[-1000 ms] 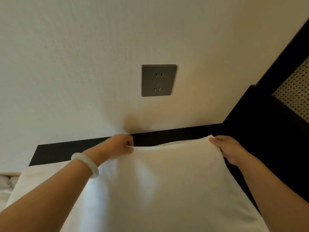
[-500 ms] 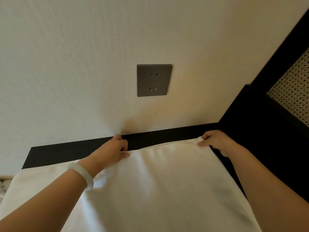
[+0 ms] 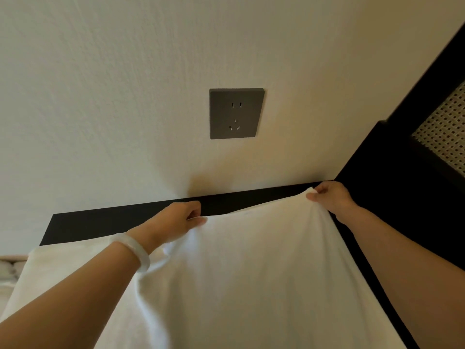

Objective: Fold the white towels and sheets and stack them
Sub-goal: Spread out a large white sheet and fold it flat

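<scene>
The white sheet [image 3: 251, 273] lay spread over the dark tabletop [image 3: 100, 222], reaching almost to the tabletop's far edge. The left hand [image 3: 176, 217] pinched the sheet's far edge. The right hand [image 3: 329, 196] gripped its far right corner, fingers curled round the cloth.

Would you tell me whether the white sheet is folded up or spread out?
Spread out: the left hand and right hand pinch the far edge of the white sheet, wide apart.

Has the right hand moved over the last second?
Yes. The right hand, pinching a corner of the white sheet, has moved up toward the wall socket and now reaches the back edge of the black ledge.
</scene>
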The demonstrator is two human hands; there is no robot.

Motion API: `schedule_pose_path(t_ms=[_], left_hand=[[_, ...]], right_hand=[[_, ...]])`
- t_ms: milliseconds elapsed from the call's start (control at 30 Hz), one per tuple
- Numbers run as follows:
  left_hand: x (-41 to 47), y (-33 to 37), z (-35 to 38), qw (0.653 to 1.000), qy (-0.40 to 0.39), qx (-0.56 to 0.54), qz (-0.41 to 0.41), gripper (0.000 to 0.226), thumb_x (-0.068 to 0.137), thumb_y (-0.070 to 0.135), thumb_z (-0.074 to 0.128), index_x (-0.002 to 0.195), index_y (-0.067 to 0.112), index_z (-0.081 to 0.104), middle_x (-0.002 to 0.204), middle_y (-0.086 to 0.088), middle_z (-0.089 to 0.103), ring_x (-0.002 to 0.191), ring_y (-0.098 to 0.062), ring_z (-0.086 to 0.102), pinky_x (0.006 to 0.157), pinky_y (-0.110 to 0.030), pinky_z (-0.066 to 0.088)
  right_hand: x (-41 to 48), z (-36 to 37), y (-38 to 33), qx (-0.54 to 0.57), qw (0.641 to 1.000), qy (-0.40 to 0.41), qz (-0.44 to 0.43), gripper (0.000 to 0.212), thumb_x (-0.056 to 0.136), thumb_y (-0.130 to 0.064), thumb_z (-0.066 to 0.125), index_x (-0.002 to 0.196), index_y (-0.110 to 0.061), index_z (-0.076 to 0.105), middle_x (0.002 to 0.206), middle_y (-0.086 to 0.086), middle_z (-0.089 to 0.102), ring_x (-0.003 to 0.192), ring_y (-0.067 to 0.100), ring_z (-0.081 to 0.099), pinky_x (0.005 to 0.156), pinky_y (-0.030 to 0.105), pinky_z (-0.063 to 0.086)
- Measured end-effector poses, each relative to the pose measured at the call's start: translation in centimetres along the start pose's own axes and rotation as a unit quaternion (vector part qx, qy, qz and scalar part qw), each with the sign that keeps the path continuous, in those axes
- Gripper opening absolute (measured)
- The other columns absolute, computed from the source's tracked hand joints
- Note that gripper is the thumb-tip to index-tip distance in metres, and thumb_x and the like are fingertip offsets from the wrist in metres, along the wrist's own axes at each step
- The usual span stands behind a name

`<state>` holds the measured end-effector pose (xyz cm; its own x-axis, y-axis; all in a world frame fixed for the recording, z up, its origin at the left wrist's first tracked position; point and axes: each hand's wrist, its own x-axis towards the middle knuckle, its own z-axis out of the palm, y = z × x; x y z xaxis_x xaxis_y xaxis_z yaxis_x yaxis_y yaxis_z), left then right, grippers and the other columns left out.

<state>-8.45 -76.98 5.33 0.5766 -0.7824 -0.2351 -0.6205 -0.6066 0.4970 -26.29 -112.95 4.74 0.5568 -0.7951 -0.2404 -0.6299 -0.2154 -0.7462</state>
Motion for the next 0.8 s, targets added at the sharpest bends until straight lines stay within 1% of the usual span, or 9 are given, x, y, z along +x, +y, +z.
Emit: schedule_pose_path(t_ms=[133,200,333,433,533,600,667,733,800], left_hand=[[-0.3,0.2,-0.6,0.998,-0.067,0.006,-0.017,0.043,0.095,0.046,0.058,0.061,0.025,0.042,0.060,0.009,0.043,0.054,-0.008,0.038,0.054,-0.021,0.032],[-0.3,0.6,-0.3,0.998,-0.063,0.023,-0.017,0.041,0.098,0.042,0.054,0.064,0.023,0.043,0.065,0.007,0.046,0.059,-0.010,0.042,0.056,-0.022,0.033],[0.1,1.2,0.4,0.996,0.063,0.042,-0.055,0.034,0.103,0.028,0.045,0.070,0.021,0.043,0.076,0.004,0.051,0.068,-0.014,0.050,0.056,-0.023,0.033],[1.1,1.5,0.9,0.988,0.110,0.051,-0.097,0.025,0.104,0.026,0.042,0.082,0.015,0.047,0.088,-0.002,0.053,0.078,-0.023,0.051,0.069,-0.031,0.039],[2.4,2.0,1.0,0.990,0.070,0.066,-0.099,0.023,0.101,0.029,0.048,0.080,0.018,0.050,0.082,0.001,0.055,0.070,-0.018,0.051,0.062,-0.028,0.038],[3.3,3.0,1.1,0.993,0.042,0.060,-0.089,0.031,0.096,0.034,0.056,0.069,0.023,0.045,0.075,0.004,0.052,0.063,-0.012,0.048,0.057,-0.025,0.036],[4.3,4.5,1.3,0.996,0.031,0.040,-0.074,0.039,0.092,0.042,0.062,0.064,0.025,0.041,0.078,0.005,0.050,0.067,-0.013,0.048,0.064,-0.027,0.038],[5.4,6.1,1.4,0.998,0.022,0.036,-0.056,0.037,0.089,0.048,0.065,0.068,0.026,0.043,0.088,0.003,0.053,0.077,-0.015,0.050,0.070,-0.027,0.040],[6.2,7.2,1.7,0.999,0.017,0.031,-0.039,0.036,0.086,0.050,0.068,0.073,0.027,0.043,0.094,0.003,0.053,0.078,-0.013,0.049,0.067,-0.027,0.039]], right_hand=[[-0.1,0.4,0.2,-0.017,1.000,0.007,-0.020,0.018,0.083,-0.012,0.077,0.079,-0.010,0.059,0.081,0.004,0.060,0.077,0.022,0.057,0.070,0.030,0.045],[-0.3,0.6,0.2,-0.039,0.998,0.013,-0.041,0.019,0.084,-0.012,0.075,0.078,-0.012,0.057,0.080,0.002,0.058,0.078,0.022,0.055,0.074,0.031,0.043],[-0.4,0.6,0.4,-0.001,0.995,0.062,-0.083,0.019,0.086,-0.010,0.071,0.075,-0.012,0.056,0.073,0.000,0.053,0.071,0.019,0.050,0.061,0.029,0.039],[0.1,1.2,0.3,-0.005,0.991,0.091,-0.094,0.014,0.088,-0.011,0.070,0.082,-0.009,0.057,0.078,0.004,0.057,0.076,0.023,0.053,0.067,0.033,0.040],[0.7,2.3,0.4,-0.055,0.991,0.091,-0.077,0.015,0.091,-0.017,0.066,0.087,-0.007,0.057,0.085,0.010,0.061,0.083,0.030,0.057,0.076,0.038,0.045],[0.8,2.4,0.7,-0.068,0.990,0.085,-0.090,0.016,0.092,-0.021,0.066,0.089,-0.009,0.057,0.085,0.009,0.061,0.082,0.029,0.056,0.075,0.038,0.045],[0.7,2.0,1.2,-0.050,0.990,0.074,-0.113,0.016,0.091,-0.022,0.067,0.087,-0.010,0.057,0.080,0.004,0.059,0.078,0.025,0.054,0.071,0.035,0.041],[0.8,1.7,1.4,-0.020,0.990,0.066,-0.125,0.015,0.090,-0.020,0.069,0.085,-0.009,0.060,0.076,0.002,0.058,0.074,0.022,0.053,0.069,0.033,0.039],[0.9,1.3,1.4,0.016,0.990,0.056,-0.128,0.013,0.089,-0.017,0.070,0.083,-0.008,0.062,0.075,0.003,0.059,0.073,0.020,0.053,0.069,0.032,0.040]])
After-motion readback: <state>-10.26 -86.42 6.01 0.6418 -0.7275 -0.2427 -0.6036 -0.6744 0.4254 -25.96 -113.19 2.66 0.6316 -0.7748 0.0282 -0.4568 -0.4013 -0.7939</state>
